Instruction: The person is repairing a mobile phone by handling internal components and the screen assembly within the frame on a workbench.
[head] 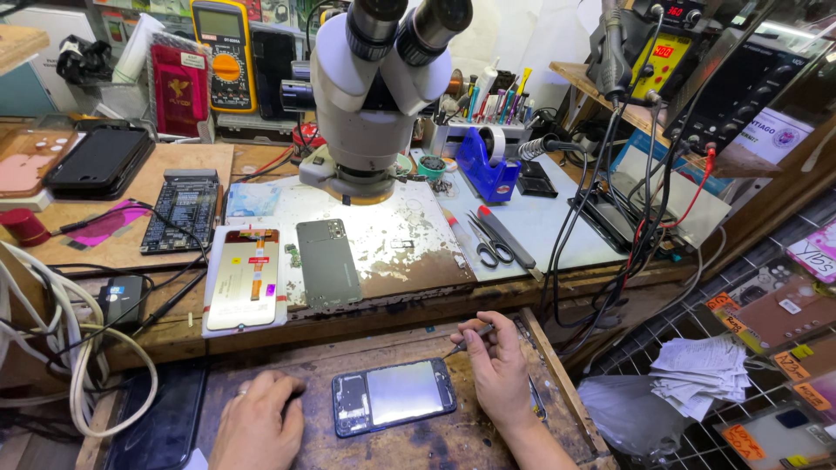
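Opened phone [394, 396] flat on the worn counter [488, 439] at lower centre, right hand [499, 365] just beside it — gripping a thin tool [466, 339], left hand [258, 424] lower left, relaxed, palm down, holding nothing, microscope [376, 87] above.

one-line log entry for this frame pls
left hand: resting on wooden tray, holding nothing visible | right hand: gripping thin tool | opened phone: flat between the two

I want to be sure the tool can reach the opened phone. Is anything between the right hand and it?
Nothing visible: the right hand holds a thin tool just right of the opened phone, bare wood between.
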